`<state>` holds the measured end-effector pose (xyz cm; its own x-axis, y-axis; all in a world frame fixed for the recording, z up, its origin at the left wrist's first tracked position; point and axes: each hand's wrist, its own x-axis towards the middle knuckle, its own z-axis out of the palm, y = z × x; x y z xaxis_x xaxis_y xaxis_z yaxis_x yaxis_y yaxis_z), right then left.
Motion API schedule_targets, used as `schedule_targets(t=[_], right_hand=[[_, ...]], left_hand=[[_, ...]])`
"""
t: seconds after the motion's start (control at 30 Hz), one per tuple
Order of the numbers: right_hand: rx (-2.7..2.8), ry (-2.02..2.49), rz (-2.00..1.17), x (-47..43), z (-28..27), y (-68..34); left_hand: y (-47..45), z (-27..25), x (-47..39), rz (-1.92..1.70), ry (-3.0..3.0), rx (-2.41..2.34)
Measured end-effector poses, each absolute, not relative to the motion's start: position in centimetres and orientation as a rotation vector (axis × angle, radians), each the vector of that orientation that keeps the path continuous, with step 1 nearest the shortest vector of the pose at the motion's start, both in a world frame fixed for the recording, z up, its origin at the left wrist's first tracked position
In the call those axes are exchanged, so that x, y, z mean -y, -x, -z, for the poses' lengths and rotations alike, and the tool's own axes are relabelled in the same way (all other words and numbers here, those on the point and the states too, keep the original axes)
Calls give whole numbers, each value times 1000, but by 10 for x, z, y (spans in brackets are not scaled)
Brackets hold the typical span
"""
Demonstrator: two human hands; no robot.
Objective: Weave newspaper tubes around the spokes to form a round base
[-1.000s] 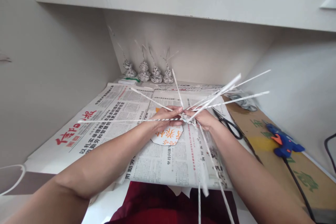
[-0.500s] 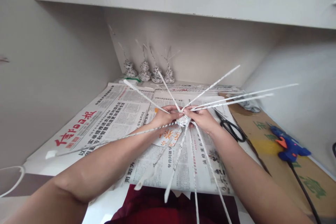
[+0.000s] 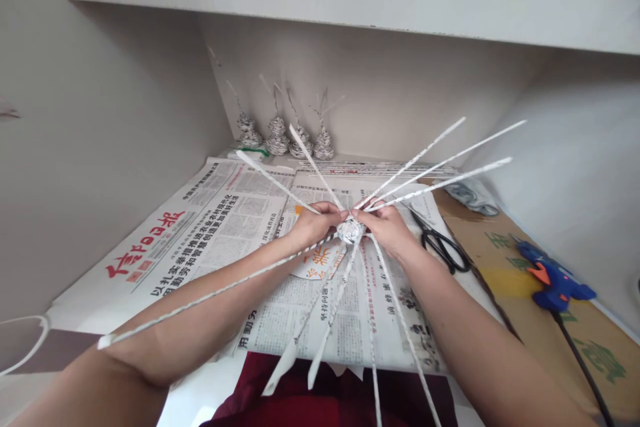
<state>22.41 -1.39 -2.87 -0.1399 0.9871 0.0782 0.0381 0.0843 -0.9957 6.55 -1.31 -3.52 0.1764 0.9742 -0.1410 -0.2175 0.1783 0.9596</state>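
Note:
Between my hands is a small woven paper base (image 3: 351, 231), with several rolled-paper strands (image 3: 227, 291) fanning out from it in all directions. My left hand (image 3: 320, 221) pinches its left edge, thumb and fingers closed. On the other side my right hand (image 3: 384, 225) grips the right edge, thumb tip near the left thumb and fingers behind the strands. The base is held above the newspaper (image 3: 210, 220). A white paper piece with orange writing (image 3: 317, 263) lies beneath it, partly covered.
Several gourd-shaped woven paper pieces (image 3: 277, 139) stand at the back wall. Loose paper sticks (image 3: 380, 169) lie before them. Black-handled scissors (image 3: 447, 247) are to the right of my right hand. Farther right, a blue glue gun (image 3: 555, 273) with its cord rests on cardboard (image 3: 525, 340).
The strands on the right have swung upward and closer together, and the long left strand's tip has shifted slightly. Both hands keep hold of the base, which now shows more.

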Motion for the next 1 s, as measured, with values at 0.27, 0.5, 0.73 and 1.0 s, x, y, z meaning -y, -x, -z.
schedule_targets(t=[0.27, 0.5, 0.73, 1.0], right_hand=[[1497, 1164, -1190, 12, 30, -226], [1304, 1143, -1488, 20, 14, -226], [1267, 1238, -1552, 18, 16, -230], [1381, 1267, -1268, 17, 22, -224]], left_hand=[[-66, 34, 17, -1047, -981, -969], [-61, 30, 15, -981, -1061, -1112], [-65, 35, 15, -1066, -989, -1056], [-65, 36, 14, -1050, -960, -1097]])
